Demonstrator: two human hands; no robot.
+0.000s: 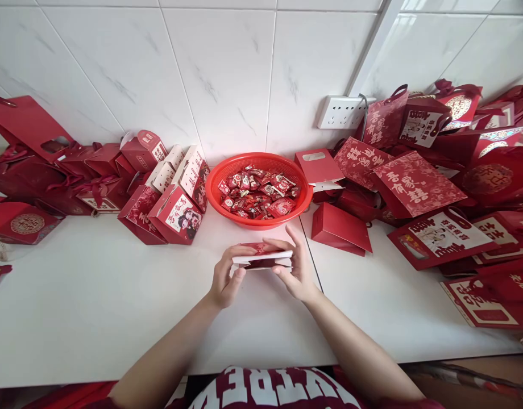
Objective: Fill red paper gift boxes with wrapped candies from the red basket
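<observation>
Nearest is the person's shirt, at the near edge of the white worktop. Beyond it, 2 hands hold 1 small red box above the worktop, its open end towards the person. The left hand is part curled round the left end, thumb on the near side. The right hand has the other end in a loose curl, 1 finger raised clear of the box.

The step in hand looks like opening out and shaping the box: the mouth gapes, its pale flaps not folded over. The next move seems to call for even, light pressure from both hands, so that the card doesn't crease.

Just past the hands is a red basket of wrapped sweets. Small boxes stand to its left; bags crowd the right. Behind are the tiled wall and a socket.
</observation>
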